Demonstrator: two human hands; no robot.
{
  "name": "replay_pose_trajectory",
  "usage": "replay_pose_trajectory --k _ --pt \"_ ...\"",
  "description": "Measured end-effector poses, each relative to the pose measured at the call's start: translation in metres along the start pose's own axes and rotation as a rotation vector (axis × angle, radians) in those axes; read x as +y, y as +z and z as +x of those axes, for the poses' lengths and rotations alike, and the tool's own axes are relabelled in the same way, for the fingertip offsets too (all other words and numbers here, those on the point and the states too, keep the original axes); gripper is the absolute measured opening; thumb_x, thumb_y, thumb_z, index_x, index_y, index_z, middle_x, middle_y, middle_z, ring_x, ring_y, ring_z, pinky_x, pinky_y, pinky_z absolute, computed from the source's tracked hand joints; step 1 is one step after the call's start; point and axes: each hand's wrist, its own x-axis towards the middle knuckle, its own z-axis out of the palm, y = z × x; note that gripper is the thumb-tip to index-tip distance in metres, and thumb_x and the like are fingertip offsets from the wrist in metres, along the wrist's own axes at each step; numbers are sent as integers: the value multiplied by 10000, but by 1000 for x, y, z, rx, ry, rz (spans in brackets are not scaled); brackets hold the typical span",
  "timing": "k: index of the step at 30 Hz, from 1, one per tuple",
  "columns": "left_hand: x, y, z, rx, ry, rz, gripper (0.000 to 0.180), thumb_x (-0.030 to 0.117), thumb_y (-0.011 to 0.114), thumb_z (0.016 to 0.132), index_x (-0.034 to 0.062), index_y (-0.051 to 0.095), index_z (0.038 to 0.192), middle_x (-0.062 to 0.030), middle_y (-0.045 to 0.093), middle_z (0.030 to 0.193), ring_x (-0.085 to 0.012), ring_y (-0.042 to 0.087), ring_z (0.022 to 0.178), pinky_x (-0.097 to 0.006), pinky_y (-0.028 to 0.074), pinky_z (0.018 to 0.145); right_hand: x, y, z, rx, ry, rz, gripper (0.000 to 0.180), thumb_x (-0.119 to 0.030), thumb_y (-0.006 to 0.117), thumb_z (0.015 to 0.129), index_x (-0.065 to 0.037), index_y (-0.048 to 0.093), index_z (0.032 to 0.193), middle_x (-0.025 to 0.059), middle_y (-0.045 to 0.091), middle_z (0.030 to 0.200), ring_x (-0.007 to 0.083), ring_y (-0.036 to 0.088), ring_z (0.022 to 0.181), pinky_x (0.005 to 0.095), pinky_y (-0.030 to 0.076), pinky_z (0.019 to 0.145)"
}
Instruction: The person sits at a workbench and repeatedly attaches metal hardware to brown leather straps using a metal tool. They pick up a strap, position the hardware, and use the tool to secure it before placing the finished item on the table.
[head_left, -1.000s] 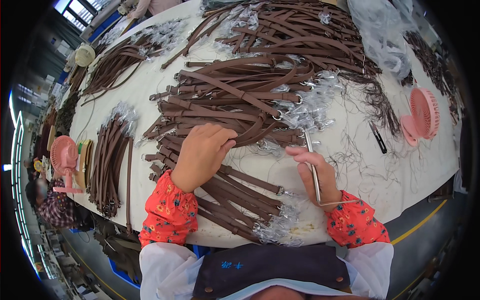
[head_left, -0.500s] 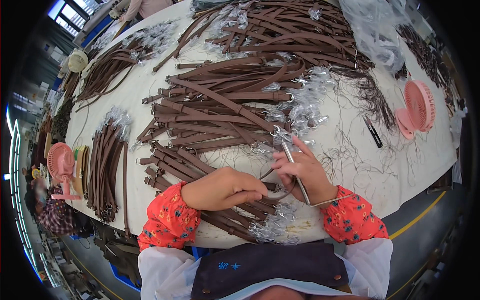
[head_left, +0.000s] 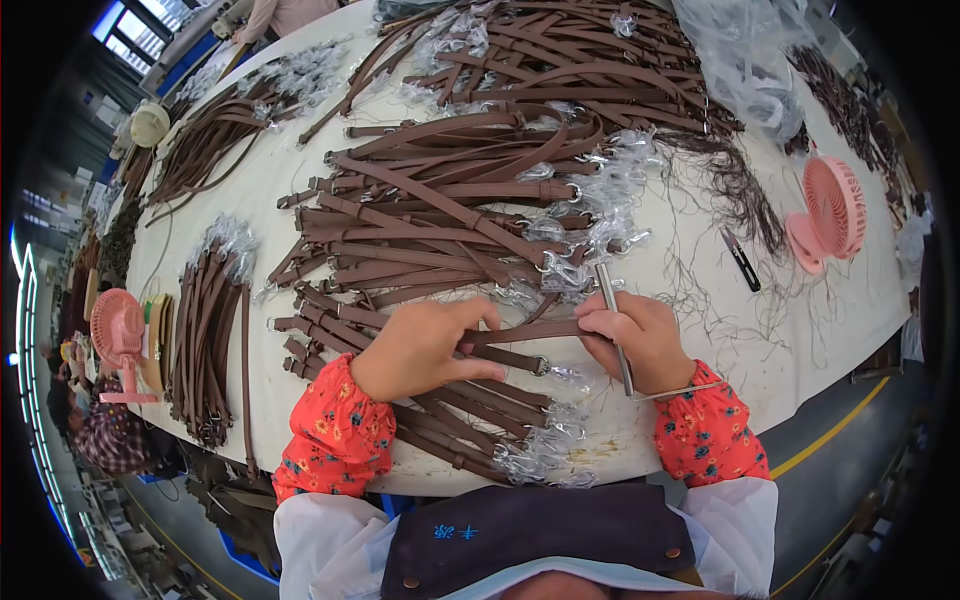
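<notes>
White table (head_left: 300, 180) strewn with straps. Left hand (head_left: 420, 345) now pinches strap (head_left: 530, 330) beside right hand (head_left: 635, 335), fist clamped round tool (head_left: 612, 310); trimming underway, likely.

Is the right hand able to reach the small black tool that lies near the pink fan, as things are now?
Probably yes, but not at once. The black tool lies uncovered on the table, right of the right hand, with only loose threads between. That hand already grips a metal tool and the brown strap.
</notes>
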Motion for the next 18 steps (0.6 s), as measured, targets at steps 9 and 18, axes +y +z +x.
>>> replay_pose_trajectory --k 9,18 --pt "-50 16 10 509 -109 435 367 -78 632 731 110 634 1046 -57 679 891 -324 675 810 -421 510 661 0 1 0 -124 -22 -77 235 -65 714 816 -78 607 1025 85 679 964 287 687 785 386 564 660" --pt "-17 15 3 89 180 -138 239 86 691 891 40 600 1107 -160 640 981 -360 642 943 -417 515 811 -6 -6 2 -306 -42 -69 151 -133 698 844 -93 570 914 55 532 767 257 602 677 408 487 574"
